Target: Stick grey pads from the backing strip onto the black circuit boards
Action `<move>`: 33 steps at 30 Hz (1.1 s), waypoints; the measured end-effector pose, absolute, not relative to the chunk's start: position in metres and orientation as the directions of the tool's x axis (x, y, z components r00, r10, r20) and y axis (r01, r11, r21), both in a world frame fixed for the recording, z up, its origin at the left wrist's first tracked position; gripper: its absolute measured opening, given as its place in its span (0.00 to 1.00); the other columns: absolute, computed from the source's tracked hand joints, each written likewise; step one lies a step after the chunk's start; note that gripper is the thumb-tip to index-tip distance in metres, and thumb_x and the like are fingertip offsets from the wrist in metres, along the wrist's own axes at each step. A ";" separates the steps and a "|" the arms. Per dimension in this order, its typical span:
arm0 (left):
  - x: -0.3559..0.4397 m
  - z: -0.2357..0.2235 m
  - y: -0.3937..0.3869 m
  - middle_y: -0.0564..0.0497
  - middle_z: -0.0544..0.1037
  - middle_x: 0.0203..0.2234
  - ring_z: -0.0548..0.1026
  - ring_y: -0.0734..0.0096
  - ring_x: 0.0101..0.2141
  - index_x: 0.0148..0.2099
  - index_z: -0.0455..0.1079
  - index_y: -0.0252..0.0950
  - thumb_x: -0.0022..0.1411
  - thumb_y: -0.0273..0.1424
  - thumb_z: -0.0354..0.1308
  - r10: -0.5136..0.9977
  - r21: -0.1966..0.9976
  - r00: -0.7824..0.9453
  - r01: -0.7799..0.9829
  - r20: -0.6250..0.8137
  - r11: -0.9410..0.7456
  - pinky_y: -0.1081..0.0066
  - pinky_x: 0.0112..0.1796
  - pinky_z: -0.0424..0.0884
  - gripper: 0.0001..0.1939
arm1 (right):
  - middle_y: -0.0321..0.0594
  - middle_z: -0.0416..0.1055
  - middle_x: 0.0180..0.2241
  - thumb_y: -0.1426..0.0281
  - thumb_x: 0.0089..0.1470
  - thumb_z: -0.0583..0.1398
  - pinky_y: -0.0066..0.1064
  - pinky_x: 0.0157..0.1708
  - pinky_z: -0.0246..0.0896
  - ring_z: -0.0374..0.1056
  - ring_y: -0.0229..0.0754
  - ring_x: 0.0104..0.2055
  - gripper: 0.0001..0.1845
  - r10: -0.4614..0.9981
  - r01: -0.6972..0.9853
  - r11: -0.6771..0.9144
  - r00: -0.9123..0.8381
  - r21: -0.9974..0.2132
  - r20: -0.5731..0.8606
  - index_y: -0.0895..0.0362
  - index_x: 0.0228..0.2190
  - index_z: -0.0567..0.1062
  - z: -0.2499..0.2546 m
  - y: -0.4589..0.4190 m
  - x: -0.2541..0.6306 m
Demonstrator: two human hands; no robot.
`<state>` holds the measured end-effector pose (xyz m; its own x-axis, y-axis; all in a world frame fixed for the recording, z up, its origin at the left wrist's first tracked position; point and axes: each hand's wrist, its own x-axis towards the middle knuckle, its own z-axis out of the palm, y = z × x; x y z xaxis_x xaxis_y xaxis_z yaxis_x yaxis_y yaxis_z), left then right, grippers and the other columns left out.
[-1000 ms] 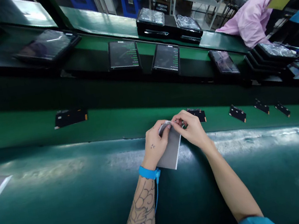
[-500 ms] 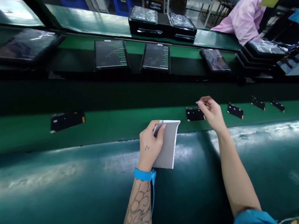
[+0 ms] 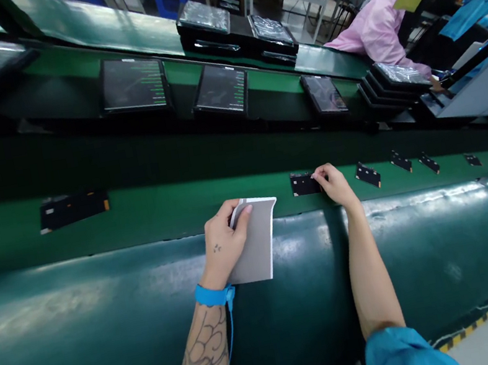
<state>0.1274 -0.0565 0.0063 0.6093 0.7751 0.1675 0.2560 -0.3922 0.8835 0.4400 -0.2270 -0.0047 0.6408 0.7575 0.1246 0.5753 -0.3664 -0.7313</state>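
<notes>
My left hand point(image 3: 226, 236), with a blue wrist strap point(image 3: 214, 294) on its wrist, is closed on a grey sheet with white edges point(image 3: 255, 243). The thumb lies on top and the upper corner curls up. My right hand point(image 3: 335, 185) is pinched at the right end of a small black circuit board point(image 3: 303, 184) lying on the green belt. Whether its fingertips touch the board or hold a tiny piece over it, I cannot make out. The board has a few pale spots on it.
More black circuit boards lie along the belt, one at the left point(image 3: 73, 209) and several to the right point(image 3: 368, 174). Behind, a raised shelf carries dark screen panels point(image 3: 134, 83) and stacked panels point(image 3: 397, 86). A person in a pink sleeve point(image 3: 379, 26) is at the far right.
My right hand has come down from above the board's right corner to its right end; a small pale piece showed at its fingertips before. The view has shifted, and the left hand keeps the sheet.
</notes>
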 end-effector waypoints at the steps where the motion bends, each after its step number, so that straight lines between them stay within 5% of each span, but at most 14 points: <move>1: 0.127 0.006 -0.056 0.50 0.83 0.32 0.78 0.64 0.31 0.47 0.77 0.38 0.74 0.42 0.60 0.774 0.883 0.611 0.256 0.168 -0.394 0.68 0.34 0.69 0.13 | 0.44 0.74 0.39 0.51 0.66 0.60 0.43 0.47 0.69 0.72 0.48 0.39 0.18 0.760 0.585 -0.376 0.639 -0.718 0.122 0.53 0.37 0.75 -0.005 -0.227 0.442; 13: 0.127 0.007 -0.057 0.51 0.83 0.32 0.78 0.65 0.31 0.47 0.77 0.38 0.73 0.42 0.60 0.773 0.881 0.617 0.274 0.147 -0.386 0.68 0.34 0.69 0.13 | 0.45 0.75 0.41 0.63 0.65 0.59 0.42 0.46 0.68 0.72 0.50 0.40 0.07 0.751 0.668 -0.467 0.646 -0.579 0.140 0.51 0.35 0.73 -0.010 -0.231 0.451; 19: 0.126 0.006 -0.057 0.51 0.83 0.32 0.78 0.65 0.31 0.47 0.78 0.39 0.73 0.41 0.60 0.777 0.879 0.610 0.274 0.155 -0.390 0.68 0.34 0.69 0.12 | 0.41 0.74 0.38 0.62 0.66 0.60 0.40 0.42 0.68 0.71 0.47 0.36 0.09 0.600 0.589 -0.482 0.761 -0.649 0.245 0.52 0.45 0.73 -0.001 -0.229 0.442; 22: 0.126 0.004 -0.058 0.52 0.83 0.32 0.78 0.65 0.31 0.47 0.78 0.39 0.74 0.41 0.60 0.771 0.878 0.615 0.266 0.163 -0.398 0.68 0.34 0.69 0.12 | 0.42 0.76 0.38 0.58 0.69 0.60 0.38 0.41 0.68 0.71 0.45 0.36 0.12 0.593 0.580 -0.366 0.748 -0.728 0.298 0.53 0.44 0.75 0.007 -0.215 0.416; 28: 0.129 0.006 -0.059 0.51 0.84 0.33 0.79 0.65 0.31 0.48 0.78 0.39 0.75 0.40 0.60 0.763 0.881 0.623 0.249 0.172 -0.402 0.68 0.36 0.71 0.11 | 0.41 0.77 0.40 0.57 0.72 0.62 0.35 0.40 0.69 0.73 0.43 0.40 0.13 0.878 0.567 0.010 0.388 -0.824 0.278 0.51 0.45 0.83 0.025 -0.167 0.329; 33: 0.130 0.009 -0.059 0.50 0.85 0.37 0.81 0.64 0.34 0.49 0.79 0.39 0.76 0.39 0.59 0.764 0.895 0.625 0.233 0.162 -0.380 0.68 0.40 0.74 0.11 | 0.41 0.79 0.42 0.60 0.72 0.63 0.38 0.40 0.72 0.74 0.44 0.41 0.11 0.890 0.557 0.096 0.323 -0.825 0.321 0.48 0.46 0.85 0.033 -0.155 0.298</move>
